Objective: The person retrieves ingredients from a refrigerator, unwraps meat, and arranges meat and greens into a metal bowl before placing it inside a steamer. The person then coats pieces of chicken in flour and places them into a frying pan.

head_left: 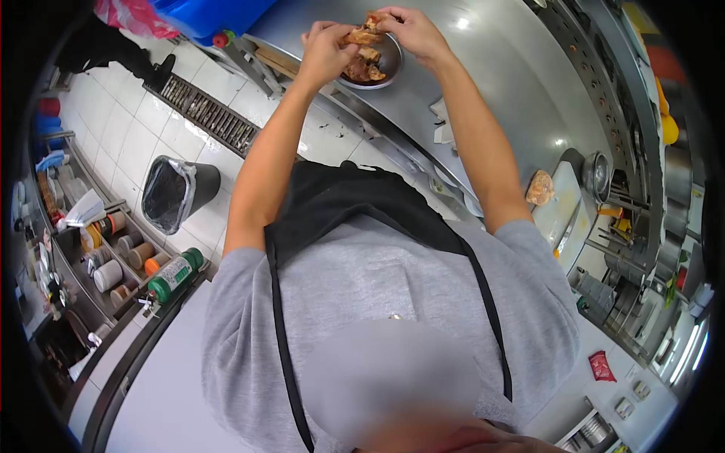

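Observation:
Over a round metal bowl (397, 62), both hands are closed on a browned piece of cooked meat (362, 36), which looks like chicken. My left hand (326, 51) pinches its left side with thumb and fingers. On the other side, my right hand (415, 34) grips the upper right end between thumb and fingertips. More browned meat pieces (364, 72) lie in the bowl beneath. The bowl stands near the edge of the steel table (498, 57). Whether the held meat is one piece or two, I cannot tell.
Right along the table are a white cutting board (563, 200), a browned lump of food (540, 187) and small metal bowls (596, 175). A blue container (204, 16) sits at the upper left. A lined bin (181, 192) and floor grate (208, 113) are left. Another person's leg (113, 53) shows.

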Tool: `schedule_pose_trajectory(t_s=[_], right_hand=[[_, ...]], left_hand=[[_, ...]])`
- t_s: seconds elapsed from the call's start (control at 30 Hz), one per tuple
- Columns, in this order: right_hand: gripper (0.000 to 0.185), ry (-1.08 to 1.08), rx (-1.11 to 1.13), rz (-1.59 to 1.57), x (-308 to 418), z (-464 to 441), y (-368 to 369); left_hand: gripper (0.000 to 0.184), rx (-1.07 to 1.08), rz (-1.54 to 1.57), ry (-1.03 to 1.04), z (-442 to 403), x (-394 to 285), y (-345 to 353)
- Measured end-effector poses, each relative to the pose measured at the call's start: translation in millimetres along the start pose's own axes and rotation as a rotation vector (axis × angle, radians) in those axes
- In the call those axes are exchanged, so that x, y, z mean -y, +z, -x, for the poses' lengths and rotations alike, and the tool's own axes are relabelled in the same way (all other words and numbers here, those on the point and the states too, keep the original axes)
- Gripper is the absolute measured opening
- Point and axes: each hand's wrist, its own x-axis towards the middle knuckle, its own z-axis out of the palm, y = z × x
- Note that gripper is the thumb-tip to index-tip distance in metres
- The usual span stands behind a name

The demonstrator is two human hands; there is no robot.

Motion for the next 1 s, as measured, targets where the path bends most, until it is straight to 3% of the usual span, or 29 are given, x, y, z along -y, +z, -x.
schedule_pose_trajectory(t_s=[0.13, 0.23, 0.37, 0.43, 0.47, 0.53, 0.6, 0.63, 0.73, 0.83, 0.97, 1.0], right_hand=[[0.021, -0.101, -0.158, 0.03, -3.8, 4.1, -7.2], [0.021, 0.011, -0.28, 0.162, -1.9, 12.3, -5.8], [0.022, 0.066, -0.266, 0.229, -15.9, 14.1, -2.8], [0.021, -0.104, -0.093, 0.678, -3.3, 23.5, 6.0], [0.021, -0.095, -0.103, 0.676, 0.9, 23.5, 9.2], [0.024, -0.116, 0.02, 0.279, 8.2, 19.9, 15.6], [0.026, -0.047, -0.009, 0.164, 10.9, 20.2, 25.4], [0.028, 0.017, -0.027, 0.053, 11.5, 19.1, 28.7], [0.03, -0.001, -0.147, 0.056, 4.1, 15.6, 33.2], [0.029, -0.082, -0.274, 0.049, -5.4, 14.0, 36.3], [0.027, -0.115, -0.285, 0.056, 0.0, 22.3, 33.5], [0.027, -0.143, -0.305, 0.177, 6.9, 25.3, 32.7]], left_hand=[[0.029, 0.019, 0.028, 0.01, -4.9, 4.1, 0.4], [0.028, 0.102, 0.027, 0.033, -7.1, 14.0, -3.7], [0.028, 0.191, 0.035, 0.054, -12.6, 27.3, -18.9], [0.028, 0.238, 0.09, 0.048, -18.2, 34.5, -24.0], [0.026, 0.306, 0.188, 0.009, -21.6, 37.7, -25.6], [0.025, 0.377, 0.285, -0.025, -29.7, 36.1, -31.4], [0.022, 0.531, 0.771, -0.391, -36.9, 29.7, -35.8], [0.022, 0.54, 0.769, -0.387, -40.1, 27.9, -38.0], [0.021, 0.52, 0.814, -0.32, -46.1, 28.8, -37.9], [0.021, 0.473, 0.968, -0.388, -47.3, 27.9, -34.6], [0.019, 0.476, 1.025, -0.42, -50.7, 20.7, -33.9], [0.018, 0.498, 1.045, -0.452, -51.8, 20.1, -32.8]])
